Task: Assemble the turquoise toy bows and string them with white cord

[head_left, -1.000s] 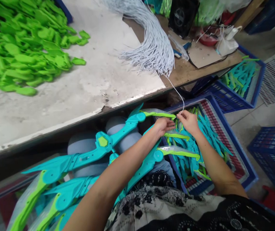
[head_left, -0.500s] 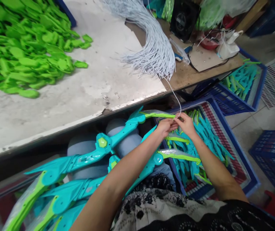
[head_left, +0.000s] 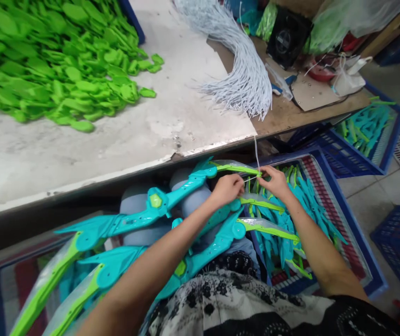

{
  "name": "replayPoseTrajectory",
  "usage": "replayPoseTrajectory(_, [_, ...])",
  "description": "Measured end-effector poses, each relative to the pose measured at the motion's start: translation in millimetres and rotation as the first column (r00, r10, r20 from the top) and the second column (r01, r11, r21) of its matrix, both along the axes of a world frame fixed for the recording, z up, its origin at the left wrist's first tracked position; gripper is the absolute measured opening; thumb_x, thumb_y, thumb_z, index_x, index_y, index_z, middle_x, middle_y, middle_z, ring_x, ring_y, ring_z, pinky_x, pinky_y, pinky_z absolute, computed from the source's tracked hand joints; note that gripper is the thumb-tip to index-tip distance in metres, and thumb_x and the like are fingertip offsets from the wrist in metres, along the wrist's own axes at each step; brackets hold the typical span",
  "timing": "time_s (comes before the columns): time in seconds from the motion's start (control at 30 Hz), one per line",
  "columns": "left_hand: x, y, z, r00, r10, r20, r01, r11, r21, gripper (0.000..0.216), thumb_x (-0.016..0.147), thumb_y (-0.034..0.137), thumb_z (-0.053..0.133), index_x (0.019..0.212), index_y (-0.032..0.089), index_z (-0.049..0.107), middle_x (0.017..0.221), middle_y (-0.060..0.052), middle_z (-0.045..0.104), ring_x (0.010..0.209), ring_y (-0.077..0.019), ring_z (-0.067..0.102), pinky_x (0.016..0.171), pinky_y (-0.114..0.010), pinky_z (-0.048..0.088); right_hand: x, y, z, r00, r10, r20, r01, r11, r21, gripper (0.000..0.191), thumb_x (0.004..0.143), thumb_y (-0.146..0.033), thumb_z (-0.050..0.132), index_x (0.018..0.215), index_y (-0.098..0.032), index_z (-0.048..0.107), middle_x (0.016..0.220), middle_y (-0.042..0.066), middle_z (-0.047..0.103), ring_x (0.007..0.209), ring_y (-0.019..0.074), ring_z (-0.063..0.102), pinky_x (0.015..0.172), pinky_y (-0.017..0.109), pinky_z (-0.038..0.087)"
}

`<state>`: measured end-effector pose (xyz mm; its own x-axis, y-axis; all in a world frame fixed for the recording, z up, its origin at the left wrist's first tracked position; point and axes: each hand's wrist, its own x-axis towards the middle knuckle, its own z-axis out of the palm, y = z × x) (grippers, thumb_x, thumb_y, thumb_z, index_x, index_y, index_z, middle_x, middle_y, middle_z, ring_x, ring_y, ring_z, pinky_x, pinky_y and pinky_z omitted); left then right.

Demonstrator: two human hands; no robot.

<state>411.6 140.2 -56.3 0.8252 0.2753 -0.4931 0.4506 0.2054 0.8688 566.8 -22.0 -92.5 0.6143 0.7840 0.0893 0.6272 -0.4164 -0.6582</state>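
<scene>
Across my lap lie several teal and green toy bows (head_left: 157,200), with clear plastic along their green limbs. My left hand (head_left: 228,188) pinches one stretch of a thin white string (head_left: 250,179) and pulls it to the left. At the green tip of the topmost bow, my right hand (head_left: 273,179) has thumb and fingers closed around the tip and the string there. Another part of the string (head_left: 256,151) rises from that tip towards the table edge. Any knot at the tip is too small to make out.
On the white table top (head_left: 157,126) lie a heap of green plastic pieces (head_left: 73,70) and a bundle of white strings (head_left: 249,74). A black fan (head_left: 287,39) stands behind. Blue crates of teal and green parts, one a large crate (head_left: 368,261), stand at the right.
My left hand has drawn away from my right hand to the left, with the string stretched between them. My right hand stays at the bow's tip. The whole view has shifted slightly.
</scene>
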Motion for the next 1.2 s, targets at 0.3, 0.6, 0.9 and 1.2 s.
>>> replayPoseTrajectory(0.3, [-231,92,85.3,0.565,0.813,0.140,-0.778,0.581,-0.238,0.038,0.080,0.028,0.053,0.044,0.018,0.048,0.063,0.004,0.065,0.094,-0.0210,0.059,0.091,-0.043,0.042,21,-31,-7.7,0.997,-0.072,0.008,0.073,0.989,-0.126,0.038,0.073,-0.036,0.060,0.105,-0.017,0.064,0.095,0.009,0.072,0.082,0.0228,0.068,0.079,0.039,0.055])
replayPoseTrajectory(0.6, [-225,14,56.3,0.620,0.765,0.177,-0.680,0.636,-0.365,0.028,0.051,0.039,0.090,0.068,0.024,0.074,0.077,-0.003,0.071,0.083,-0.0236,0.067,0.091,-0.046,0.050,-121,119,54.7,0.736,0.573,0.362,-0.601,0.798,-0.042,0.029,0.094,-0.029,0.046,0.114,-0.018,0.065,0.111,0.012,0.067,0.106,0.0253,0.058,0.095,0.041,0.046])
replayPoseTrajectory(0.9, [-221,8,57.6,0.595,0.795,0.121,-0.550,0.513,-0.659,0.032,0.059,0.038,0.089,0.079,0.021,0.069,0.053,0.004,0.061,0.057,-0.0157,0.063,0.074,-0.035,0.056,-234,203,36.1,0.422,0.885,0.196,-0.729,0.460,-0.507,0.048,0.095,-0.028,0.046,0.142,-0.017,0.048,0.105,0.016,0.066,0.096,0.0277,0.059,0.088,0.041,0.041])
replayPoseTrajectory(1.2, [-267,33,68.8,0.467,0.862,0.197,-0.690,0.495,-0.528,0.032,0.071,0.038,0.081,0.068,0.016,0.058,0.052,0.006,0.039,0.050,-0.0065,0.040,0.054,-0.022,0.041,-174,211,43.7,0.448,0.884,-0.130,-0.863,0.391,-0.319,0.055,0.088,-0.028,0.057,0.142,-0.034,0.049,0.110,0.000,0.073,0.086,0.0185,0.069,0.073,0.025,0.048])
